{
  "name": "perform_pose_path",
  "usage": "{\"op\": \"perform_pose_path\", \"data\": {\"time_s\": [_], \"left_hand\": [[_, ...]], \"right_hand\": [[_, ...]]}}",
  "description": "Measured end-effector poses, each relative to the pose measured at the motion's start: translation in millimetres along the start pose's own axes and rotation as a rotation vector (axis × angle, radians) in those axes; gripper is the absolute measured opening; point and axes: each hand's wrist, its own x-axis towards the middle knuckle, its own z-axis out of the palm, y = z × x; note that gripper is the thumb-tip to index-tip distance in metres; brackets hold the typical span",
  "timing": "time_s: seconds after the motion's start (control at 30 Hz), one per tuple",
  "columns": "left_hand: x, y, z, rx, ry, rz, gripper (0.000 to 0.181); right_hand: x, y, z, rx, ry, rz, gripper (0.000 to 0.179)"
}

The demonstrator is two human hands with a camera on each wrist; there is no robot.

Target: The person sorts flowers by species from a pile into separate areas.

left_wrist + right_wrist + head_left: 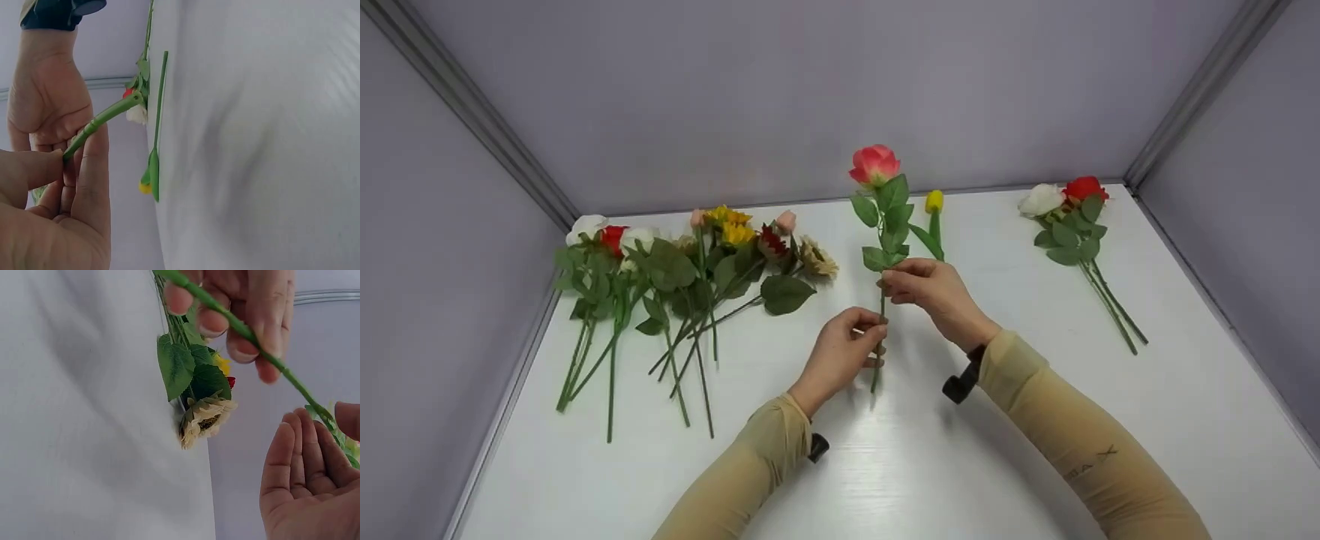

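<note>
A pink rose [876, 166] with green leaves stands nearly upright in front of me, raised over the white table [885, 480]. My left hand [838, 354] pinches the lower part of its stem between thumb and fingers. Just under the leaves, my right hand [936, 294] pinches the same stem. In the left wrist view the cut end of the stem [107, 115] points toward the table. The right wrist view has the stem [247, 332] running from the left fingers down to the right hand; most of the bloom is out of that frame.
A yellow tulip [934, 202] lies behind the right hand. On the right lie a white rose [1041, 200] and a red rose [1084, 188]. Several mixed flowers, including yellow sunflowers [739, 233] and a beige sunflower [818, 259], spread over the left side. Grey walls [825, 97] enclose the table.
</note>
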Motion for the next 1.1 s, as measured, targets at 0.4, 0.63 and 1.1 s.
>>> {"op": "perform_pose_path", "data": {"time_s": [0.4,0.63,1.1], "left_hand": [[-1.5,-11.8,12.8,0.075,-0.037,-0.049,0.024],[-10.8,-15.8,11.3,0.176,-0.116,-0.086,0.02],[-11.0,-21.4,17.1,0.166,-0.12,-0.048,0.014]], "right_hand": [[-5.2,1.6,-5.4,-0.056,0.081,0.046,0.023],[-5.0,0.3,-8.6,-0.039,0.108,0.03,0.024],[-12.2,4.1,-6.0,-0.007,0.099,0.053,0.034]]}}
